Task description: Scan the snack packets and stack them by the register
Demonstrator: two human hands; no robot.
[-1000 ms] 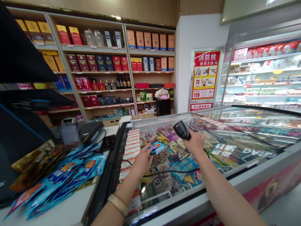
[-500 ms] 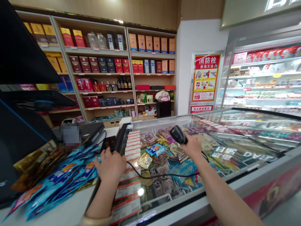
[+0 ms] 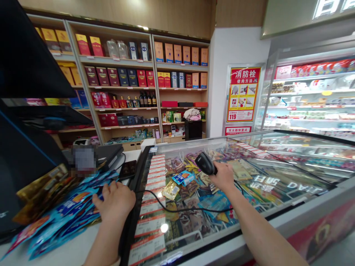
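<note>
In my right hand (image 3: 224, 175) is a black handheld barcode scanner (image 3: 205, 163), held over the glass top of a chest freezer (image 3: 294, 147). Its black cable (image 3: 183, 211) loops across the glass. Below the scanner lie a small blue snack packet (image 3: 184, 178) and a gold packet (image 3: 171, 189). My left hand (image 3: 116, 201) is at the right edge of a pile of blue snack packets (image 3: 74, 207), fingers spread. Whether its fingertips touch the packets is hard to tell. Brown-gold packets (image 3: 41, 192) lie on the pile's left side.
A dark monitor (image 3: 33, 59) hangs over the white counter (image 3: 69, 244) at left. Shelves (image 3: 124, 88) of boxes and bottles stand behind. A red fire-hydrant sign (image 3: 244, 94) is on the wall, with a lit display fridge (image 3: 313, 88) at right.
My left hand has moved left and down, from the freezer's edge to the blue packets. The scanner in my right hand has shifted slightly left and down.
</note>
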